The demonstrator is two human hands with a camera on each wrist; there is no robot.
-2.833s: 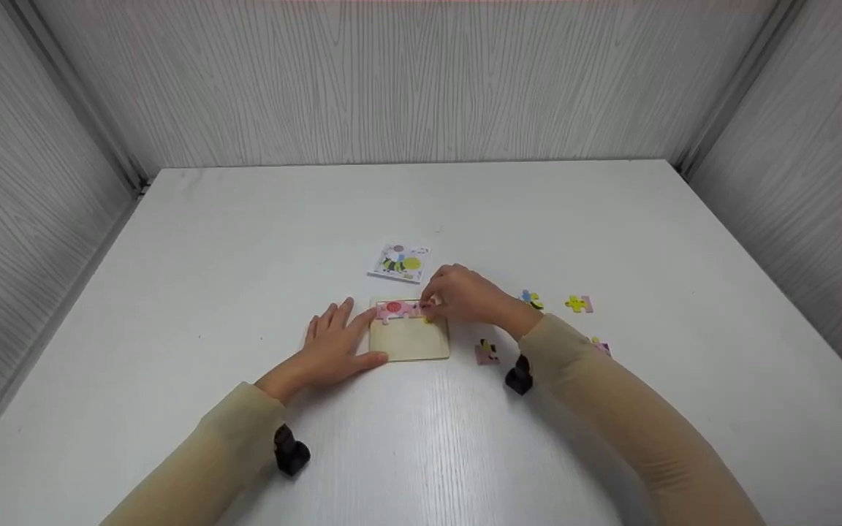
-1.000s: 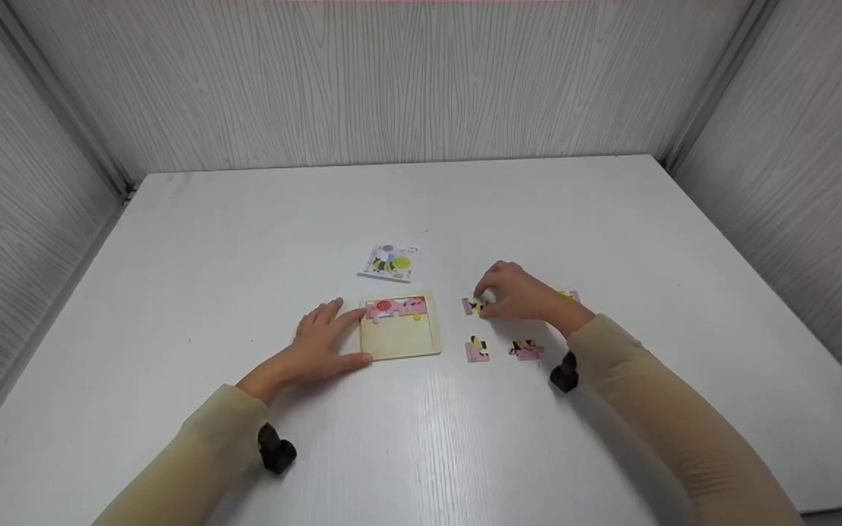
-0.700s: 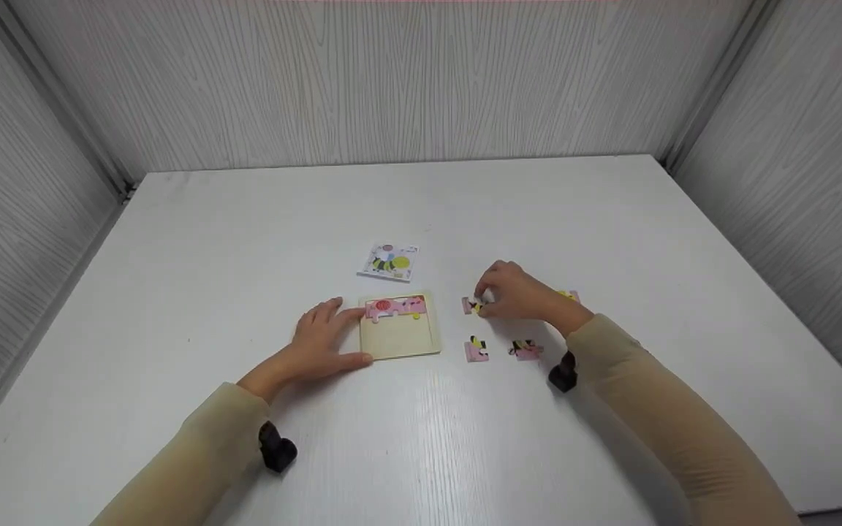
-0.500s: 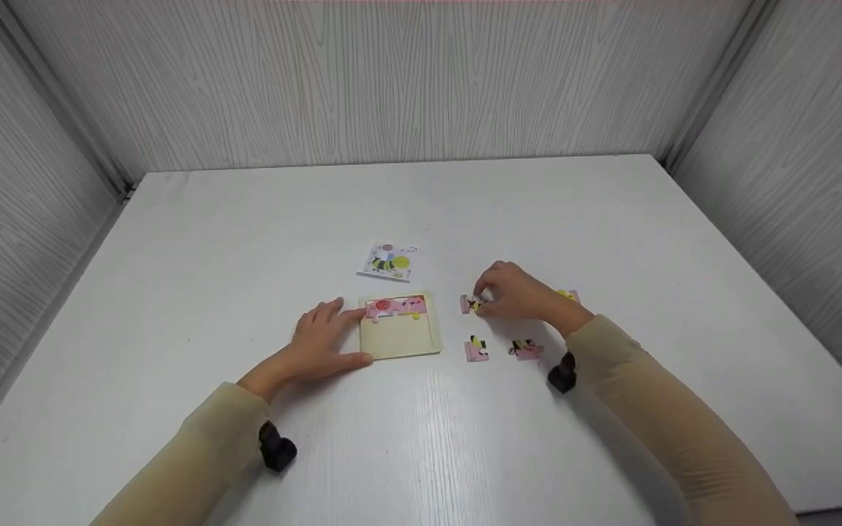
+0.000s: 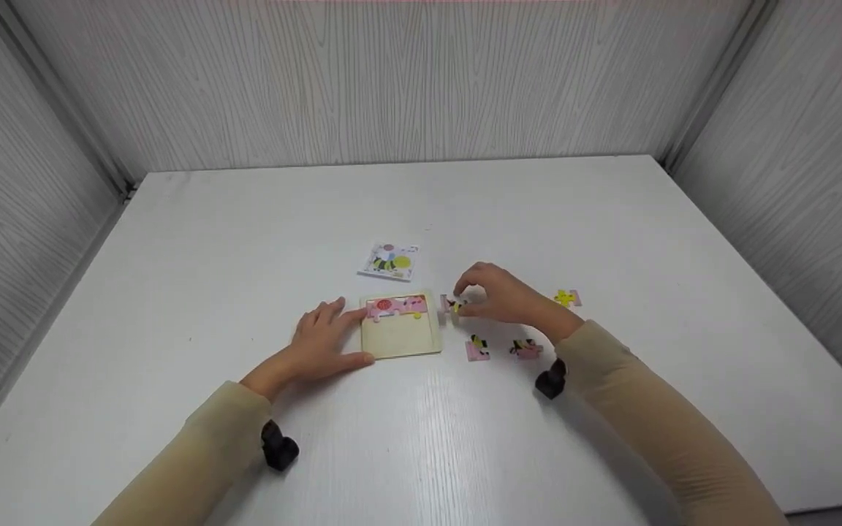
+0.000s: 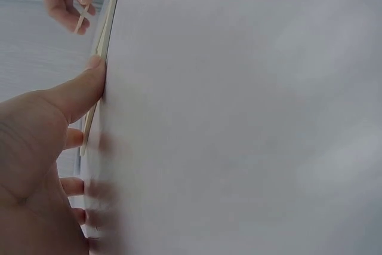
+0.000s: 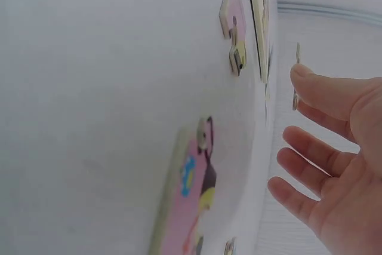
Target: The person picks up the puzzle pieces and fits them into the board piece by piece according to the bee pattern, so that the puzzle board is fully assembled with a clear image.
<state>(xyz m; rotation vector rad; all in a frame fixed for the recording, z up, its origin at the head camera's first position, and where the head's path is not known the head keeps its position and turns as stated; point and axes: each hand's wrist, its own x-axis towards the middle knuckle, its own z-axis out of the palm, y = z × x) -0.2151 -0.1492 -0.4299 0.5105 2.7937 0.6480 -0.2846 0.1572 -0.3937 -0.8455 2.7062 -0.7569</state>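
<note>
Left hand: the left hand [image 5: 324, 345] lies with fingers loosely spread, not closed round anything; its thumb touches the tray's near left corner and its index finger the tray's left edge.
Right hand: the right hand [image 5: 503, 298] pinches a bee puzzle piece [image 5: 449, 303] between thumb and fingers, the other fingers slightly bent.
Held piece: raised above the table, just beside the tray's right edge, toward its far corner; pink with black and yellow.
Tray: a square, pale wooden tray [image 5: 400, 339], flat on the table, about midway between the table's left and right edges.
Inside the tray: a joined pink row [image 5: 396, 307] of puzzle pieces along the far edge, with a red spot toward the left and a yellow tab pointing nearer the person.
Loose pieces: a pink-and-yellow piece [image 5: 477, 349] near the tray's near right corner, a pink-and-black piece [image 5: 526, 349] to its right, and a yellow piece [image 5: 566, 298] farther toward the table's right edge.
Bee picture: a white square bee picture [image 5: 389, 263] beyond the tray's far edge.
Table: a white table [image 5: 172, 292] with grey wood-grain walls [image 5: 362, 88] behind its far edge and along both sides.
Sleeves: tan sleeves [image 5: 224, 438], a black camera [image 5: 279, 447] at each wrist.
</note>
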